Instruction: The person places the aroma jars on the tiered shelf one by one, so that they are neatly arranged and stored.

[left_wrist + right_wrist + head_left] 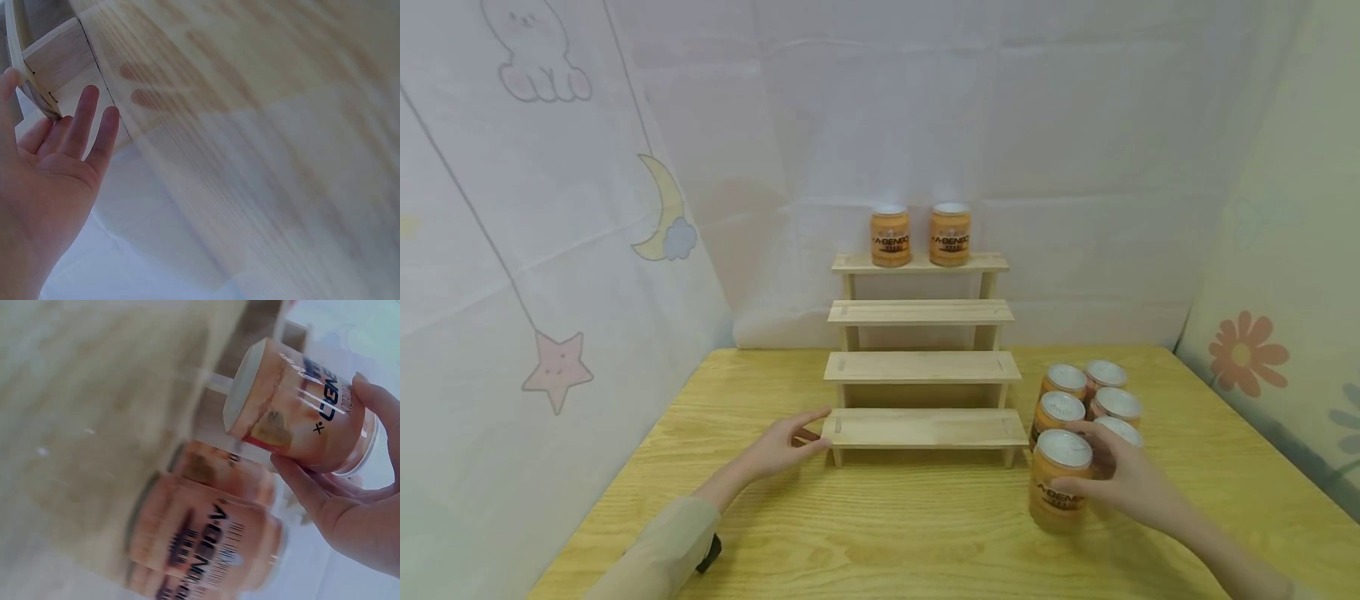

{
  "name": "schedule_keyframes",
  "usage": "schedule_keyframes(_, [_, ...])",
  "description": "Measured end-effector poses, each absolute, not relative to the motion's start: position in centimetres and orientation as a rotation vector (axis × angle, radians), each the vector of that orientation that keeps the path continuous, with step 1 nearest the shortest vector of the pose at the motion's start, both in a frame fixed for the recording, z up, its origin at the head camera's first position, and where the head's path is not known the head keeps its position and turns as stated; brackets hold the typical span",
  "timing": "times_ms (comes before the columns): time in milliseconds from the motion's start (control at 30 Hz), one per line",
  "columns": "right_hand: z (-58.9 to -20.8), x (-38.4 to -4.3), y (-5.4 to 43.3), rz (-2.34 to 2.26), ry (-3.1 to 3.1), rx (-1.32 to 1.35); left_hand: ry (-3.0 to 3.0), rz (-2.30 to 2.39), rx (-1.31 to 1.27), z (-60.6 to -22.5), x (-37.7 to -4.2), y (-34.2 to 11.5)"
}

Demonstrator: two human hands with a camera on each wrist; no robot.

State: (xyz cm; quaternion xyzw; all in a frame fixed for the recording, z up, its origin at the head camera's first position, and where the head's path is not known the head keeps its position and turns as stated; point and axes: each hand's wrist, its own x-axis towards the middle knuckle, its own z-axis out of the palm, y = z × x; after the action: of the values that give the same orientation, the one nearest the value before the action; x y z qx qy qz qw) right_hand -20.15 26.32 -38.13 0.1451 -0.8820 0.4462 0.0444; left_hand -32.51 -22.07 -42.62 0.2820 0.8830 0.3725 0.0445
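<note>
A wooden stepped shelf (922,428) stands on the table, its several boards rising toward the back. At the left end of the lowest board, my left hand (786,446) pinches the edge between thumb and fingers. The left wrist view shows two other fingers (80,125) of that hand stretched out past the board. My right hand (1131,483) holds an orange can (1054,500) with a pale lid, thumb on one side and fingers on the other. Seen from the right wrist, this can (312,406) has its base off the table. Dark lettering runs around its label.
More orange cans (209,534) stand grouped right of the shelf, behind the held one. On the top board are a left can (890,237) and a right can (950,236). White printed cloth (880,125) hangs behind and along both sides of the wooden table (865,533).
</note>
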Motion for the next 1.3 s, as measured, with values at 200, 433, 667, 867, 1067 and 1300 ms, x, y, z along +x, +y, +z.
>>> schedule_keyframes(200, [-35.6, -20.5, 26.5, 1.333, -2.738, 0.409, 2.704, 1.119, 0.857, -42.6, -32.7, -22.1])
schedule_keyframes(433, [-33.3, -21.7, 25.9, 1.198, -2.677, 0.49, 2.698, 1.129, 0.874, -42.4, -32.6, -22.2])
schedule_keyframes(667, [-31.4, -23.6, 24.8, 1.155, -2.655, 0.547, 2.694, 1.134, 0.894, -42.4, -32.5, -22.2])
schedule_keyframes(867, [-29.9, -24.9, 23.2, 1.152, -2.656, 0.552, 2.692, 1.134, 0.906, -42.6, -32.4, -22.1])
schedule_keyframes(1067, [-28.5, -26.7, 21.2, 1.209, -2.609, 0.619, 2.696, 1.135, 0.894, -42.6, -32.3, -22.2])
schedule_keyframes(1300, [-26.9, -29.4, 18.9, 1.328, -2.566, 0.645, 2.686, 1.152, 0.884, -42.4, -32.3, -22.2])
